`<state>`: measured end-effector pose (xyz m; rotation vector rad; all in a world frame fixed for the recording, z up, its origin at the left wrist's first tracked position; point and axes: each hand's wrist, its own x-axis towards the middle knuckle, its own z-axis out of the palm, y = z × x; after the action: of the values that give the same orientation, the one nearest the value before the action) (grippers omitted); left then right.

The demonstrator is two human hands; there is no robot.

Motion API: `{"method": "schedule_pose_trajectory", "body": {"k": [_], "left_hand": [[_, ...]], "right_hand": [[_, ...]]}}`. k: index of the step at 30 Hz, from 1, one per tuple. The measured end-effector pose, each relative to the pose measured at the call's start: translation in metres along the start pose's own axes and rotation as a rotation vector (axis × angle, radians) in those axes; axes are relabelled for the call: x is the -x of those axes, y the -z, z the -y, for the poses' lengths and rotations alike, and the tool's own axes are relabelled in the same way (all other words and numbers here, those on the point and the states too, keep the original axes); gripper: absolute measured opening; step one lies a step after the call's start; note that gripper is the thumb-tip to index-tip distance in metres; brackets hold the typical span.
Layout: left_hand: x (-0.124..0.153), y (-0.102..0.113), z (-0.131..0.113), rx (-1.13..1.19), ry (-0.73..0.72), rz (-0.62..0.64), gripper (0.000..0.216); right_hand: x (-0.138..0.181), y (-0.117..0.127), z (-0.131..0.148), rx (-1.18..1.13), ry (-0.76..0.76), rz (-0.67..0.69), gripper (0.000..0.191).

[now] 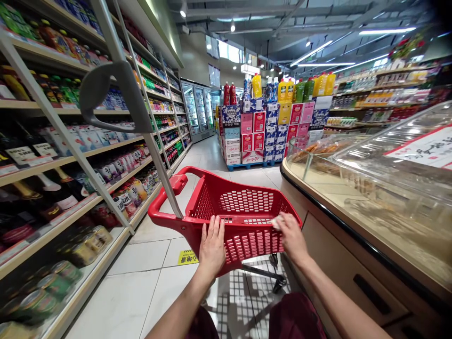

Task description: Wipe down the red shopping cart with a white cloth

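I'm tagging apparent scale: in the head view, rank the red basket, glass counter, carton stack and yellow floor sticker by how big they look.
1. glass counter, though it sits nearest the camera.
2. red basket.
3. carton stack, far down the aisle, so likely bigger than it looks.
4. yellow floor sticker.

The shopping basket stands on the floor straight before you, with your left hand on its near rim and your right hand on its near right corner. Its pull handle slants up to your left. Stocked shelves run along your left, and a glass-covered counter lies just right of the basket. Ahead, bottles stand on a stack of boxes, with fridges farther back to its left.
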<state>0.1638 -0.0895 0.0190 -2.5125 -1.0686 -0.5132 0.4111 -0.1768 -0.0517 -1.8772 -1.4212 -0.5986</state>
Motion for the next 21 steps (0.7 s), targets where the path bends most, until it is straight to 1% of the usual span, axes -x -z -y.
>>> {"method": "schedule_pose_trajectory", "body": {"k": [1,2,3,4,7,8,9,11,13,14,15,18,19,20,21], "left_hand": [[0.000,-0.001,-0.001,-0.001,0.008,0.002,0.064],[0.000,-0.002,-0.003,-0.003,0.018,0.003,0.063],[0.000,-0.004,-0.004,-0.005,0.027,0.003,0.063],[0.000,-0.005,-0.005,-0.007,0.035,0.003,0.064],[0.001,-0.007,-0.004,-0.013,0.026,-0.001,0.064],[0.002,-0.007,-0.003,-0.014,0.008,-0.002,0.064],[0.002,-0.006,-0.001,-0.014,-0.013,-0.003,0.064],[0.004,-0.005,0.000,-0.014,-0.038,-0.005,0.063],[0.004,-0.003,-0.001,-0.017,-0.026,-0.008,0.063],[0.004,-0.002,-0.001,-0.018,-0.013,-0.012,0.063],[0.004,-0.001,-0.002,-0.018,-0.002,-0.016,0.064],[0.005,-0.001,-0.002,-0.020,-0.003,-0.024,0.065],[0.005,-0.001,-0.001,-0.019,-0.008,-0.025,0.066],[0.006,-0.002,-0.001,-0.017,-0.012,-0.025,0.066],[0.006,-0.002,-0.001,-0.015,-0.015,-0.025,0.066]], "right_hand": [[0.001,0.001,-0.006,0.032,-0.078,-0.026,0.050],[0.002,0.000,-0.008,0.052,-0.124,-0.039,0.050],[0.002,-0.001,-0.007,0.057,-0.125,-0.038,0.050],[0.001,-0.003,-0.001,0.043,-0.082,-0.026,0.051],[-0.001,-0.009,0.018,-0.047,0.148,0.041,0.054],[-0.001,-0.010,0.019,-0.063,0.181,0.047,0.054],[-0.002,-0.010,0.017,-0.060,0.173,0.041,0.054],[-0.003,-0.008,0.008,-0.014,0.059,-0.009,0.052],[-0.004,-0.007,0.006,0.025,-0.041,-0.055,0.049],[-0.005,-0.008,0.010,0.020,-0.041,-0.059,0.049],[-0.005,-0.009,0.017,-0.003,-0.004,-0.046,0.050],[-0.005,-0.012,0.038,-0.106,0.189,0.041,0.052],[-0.005,-0.012,0.039,-0.124,0.214,0.056,0.052],[-0.005,-0.012,0.037,-0.123,0.204,0.055,0.052],[-0.004,-0.010,0.031,-0.104,0.159,0.036,0.051]]}}
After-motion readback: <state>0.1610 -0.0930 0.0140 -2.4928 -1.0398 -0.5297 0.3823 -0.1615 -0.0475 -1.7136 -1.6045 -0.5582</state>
